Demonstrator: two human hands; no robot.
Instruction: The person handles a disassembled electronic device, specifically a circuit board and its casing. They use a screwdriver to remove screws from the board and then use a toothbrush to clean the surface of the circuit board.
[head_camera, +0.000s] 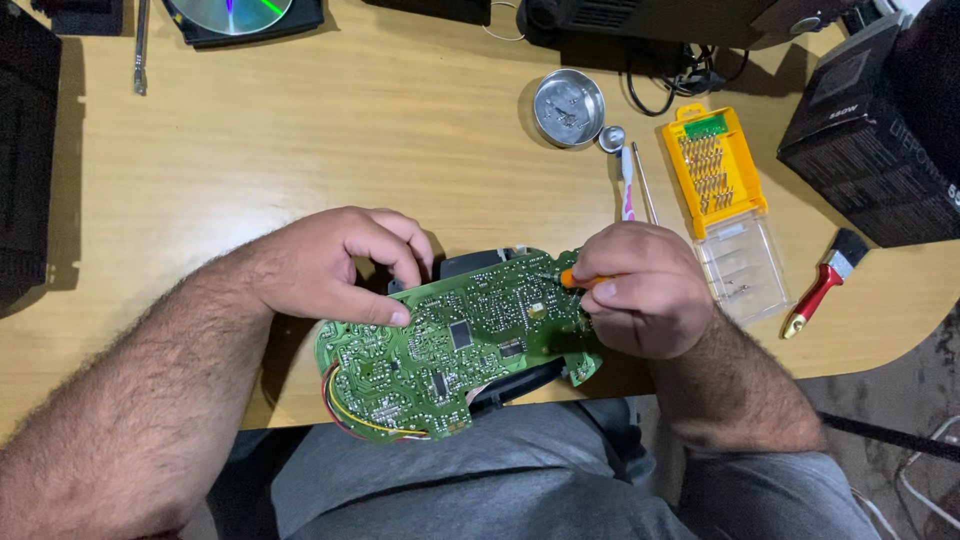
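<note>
A green circuit board (450, 345) with many small chips lies over a black housing at the near edge of the wooden desk (300, 150). My left hand (335, 265) presses on the board's upper left side, thumb flat on it, fingers curled over the housing. My right hand (645, 290) is closed around an orange-handled screwdriver (570, 280), its tip on the board's upper right part. Red, yellow and black wires (345, 415) loop out from the board's lower left corner.
A round metal dish (568, 108) sits behind the board. To the right lie a yellow bit case (712, 165) with its clear lid open, a red-handled brush (822, 285), a toothbrush (627, 185) and a thin rod. A black box (870, 140) stands far right. A disc (232, 12) lies at the back left.
</note>
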